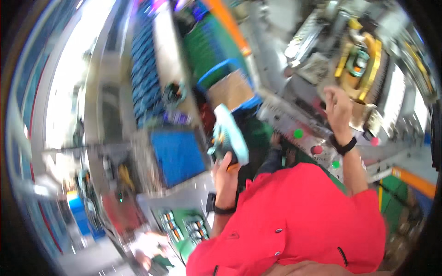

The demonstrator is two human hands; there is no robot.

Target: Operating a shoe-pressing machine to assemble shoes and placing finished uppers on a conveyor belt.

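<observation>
A shoe (231,134) with a pale blue sole and a dark and orange upper is gripped by my left hand (224,177), with its sole turned to the right. My right hand (339,110) is raised over a machine's front panel, with fingers loosely bent and apart and nothing visible in them. Just beyond that hand, another shoe (358,63) sits in the machine between two yellow bars (373,69). Motion blur softens the finger details.
Green and red buttons (316,150) line the machine panel. A blue crate (253,102) with cardboard stands ahead, beside a green conveyor belt (209,43). To the left lies a blue mat (177,155); several shoes (195,228) rest on green trays below. Another person (149,260) is at lower left.
</observation>
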